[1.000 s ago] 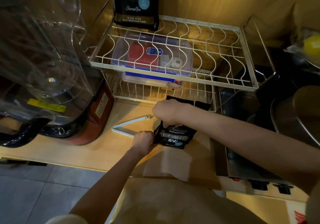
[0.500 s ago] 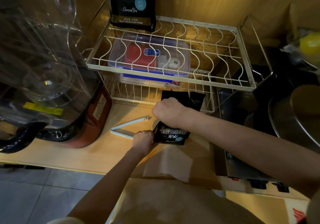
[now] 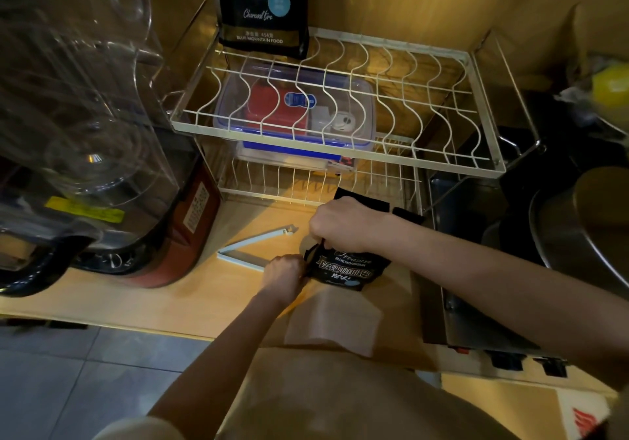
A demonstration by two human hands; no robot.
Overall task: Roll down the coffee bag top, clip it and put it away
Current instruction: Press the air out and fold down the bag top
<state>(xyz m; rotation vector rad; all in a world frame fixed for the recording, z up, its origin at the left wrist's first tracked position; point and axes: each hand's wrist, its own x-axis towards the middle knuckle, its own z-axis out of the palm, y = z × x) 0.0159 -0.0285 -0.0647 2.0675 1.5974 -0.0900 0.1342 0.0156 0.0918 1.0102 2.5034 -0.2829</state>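
Note:
A small black coffee bag [image 3: 347,268] with white lettering lies on the wooden counter [image 3: 190,296], its top end pointing toward the rack. My right hand [image 3: 343,223] presses down over the bag's middle and grips its left edge. My left hand [image 3: 284,274] pinches the same left edge just below. A pale blue bag clip [image 3: 253,247] lies open in a V on the counter, just left of both hands and touching neither.
A white two-tier wire rack [image 3: 340,126] stands behind the bag. A second black coffee bag [image 3: 263,7] is on its top tier, a plastic box [image 3: 296,113] below. A blender [image 3: 88,140] fills the left, a stove [image 3: 476,303] and pot [image 3: 585,228] the right.
The bag has been folded shorter: less of its printed front shows beneath my right hand. Both hands stay on it and the clip has not moved.

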